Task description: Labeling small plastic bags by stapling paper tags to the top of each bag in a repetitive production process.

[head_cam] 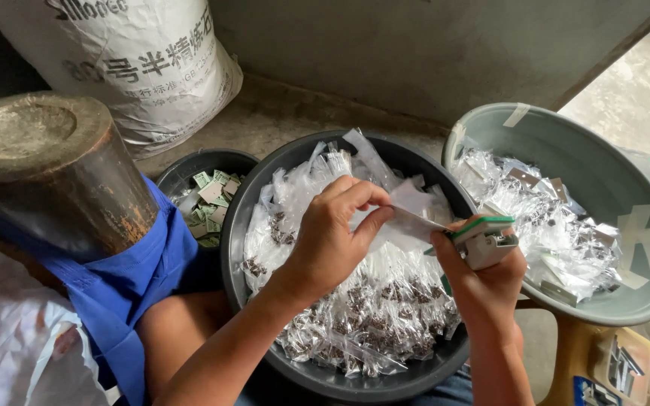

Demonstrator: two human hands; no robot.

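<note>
My left hand [332,233] pinches a small clear plastic bag [408,214] by its top, held over a dark round basin [238,218] heaped with similar bags of small dark parts. My right hand [483,282] grips a grey stapler with a green top [483,239], its mouth at the edge of the bag. Both hands meet above the middle of the basin.
A grey-green basin [626,188] at the right holds more clear bags with paper tags. A small dark bowl [189,167] at the left holds green and white paper tags. A rusty metal cylinder [47,173] on blue cloth, and a white sack [144,68], stand at the left.
</note>
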